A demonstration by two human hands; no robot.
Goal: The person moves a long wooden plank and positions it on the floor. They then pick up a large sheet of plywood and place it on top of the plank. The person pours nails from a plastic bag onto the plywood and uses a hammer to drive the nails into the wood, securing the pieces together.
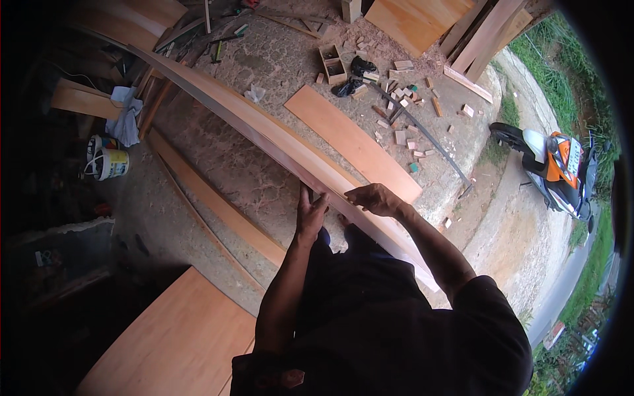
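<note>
A long, narrow wooden board runs diagonally in front of me, from the far left to the near right. My left hand is at its near side, with thumb and fingers closed against the edge; part of the grip is hidden by the board. Farther along to the right, my right hand is over the board's upper face. Its fingers are curled and pressed together at the wood, and whatever they may pinch is too small to make out. A wide reddish plank lies on the ground just beyond the board.
Small wood offcuts are scattered beyond the plank, near a divided wooden box and a long dark metal bar. Planks lie to the left, with a white bucket behind them. A large panel is near left; a motorcycle stands right.
</note>
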